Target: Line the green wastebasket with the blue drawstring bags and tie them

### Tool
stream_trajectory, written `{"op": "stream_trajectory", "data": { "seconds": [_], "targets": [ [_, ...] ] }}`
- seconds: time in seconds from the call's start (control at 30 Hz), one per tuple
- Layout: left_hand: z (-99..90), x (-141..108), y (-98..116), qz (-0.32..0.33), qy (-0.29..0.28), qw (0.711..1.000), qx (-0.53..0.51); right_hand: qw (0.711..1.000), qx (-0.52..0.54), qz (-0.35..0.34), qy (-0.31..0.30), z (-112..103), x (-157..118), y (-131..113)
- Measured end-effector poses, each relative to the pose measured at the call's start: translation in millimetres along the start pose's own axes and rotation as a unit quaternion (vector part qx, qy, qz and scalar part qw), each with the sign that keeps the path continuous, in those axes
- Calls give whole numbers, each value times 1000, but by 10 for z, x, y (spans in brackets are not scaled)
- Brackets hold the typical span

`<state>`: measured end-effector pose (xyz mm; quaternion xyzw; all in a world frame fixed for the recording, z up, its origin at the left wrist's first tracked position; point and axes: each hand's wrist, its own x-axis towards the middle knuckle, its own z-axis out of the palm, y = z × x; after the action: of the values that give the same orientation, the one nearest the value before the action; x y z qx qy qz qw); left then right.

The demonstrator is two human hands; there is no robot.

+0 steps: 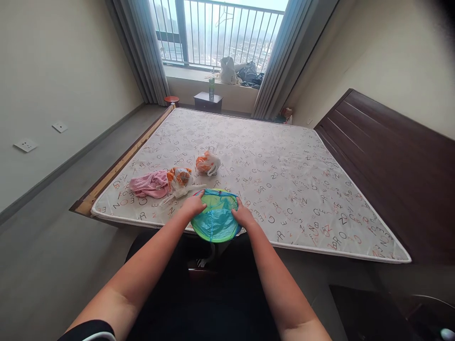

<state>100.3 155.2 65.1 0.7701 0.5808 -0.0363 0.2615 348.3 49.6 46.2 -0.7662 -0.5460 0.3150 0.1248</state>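
A flat, round green and blue folded fabric disc (215, 219) lies at the near edge of a bare mattress (284, 170) printed with letters. My left hand (194, 203) grips its left rim and my right hand (242, 214) grips its right rim. Just left of it lie a pink towel (150, 183) and a white plastic bag with orange contents (179, 180). A second white bag with orange contents (207, 163) sits a little farther back.
A dark wooden headboard (391, 156) runs along the mattress's right side. A small dark table with a green bottle (211, 88) and a red stool (171, 100) stand under the window. Bags lie on the window sill (238, 72). Grey floor lies to the left.
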Motion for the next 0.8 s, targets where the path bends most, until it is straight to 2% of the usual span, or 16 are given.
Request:
{"op": "stream_trajectory", "data": {
  "seconds": [0.13,0.2,0.37,0.5,0.63,0.8],
  "targets": [
    [-35,96,-128,23,-9,993,-116,992,74,-56,-81,-183,53,77],
    [-25,107,-193,29,-14,989,-143,989,91,-60,-95,-224,78,84],
    [98,66,-313,9,-44,979,-200,995,88,-44,-23,-80,104,-22],
    [213,11,-379,-29,-75,965,-251,996,75,-26,-33,45,126,-46],
    [309,-43,-353,-40,-82,942,-322,997,70,-3,10,79,74,18],
    [384,-142,-362,-68,-69,913,-397,994,91,19,51,101,-208,205]
  ]
}}
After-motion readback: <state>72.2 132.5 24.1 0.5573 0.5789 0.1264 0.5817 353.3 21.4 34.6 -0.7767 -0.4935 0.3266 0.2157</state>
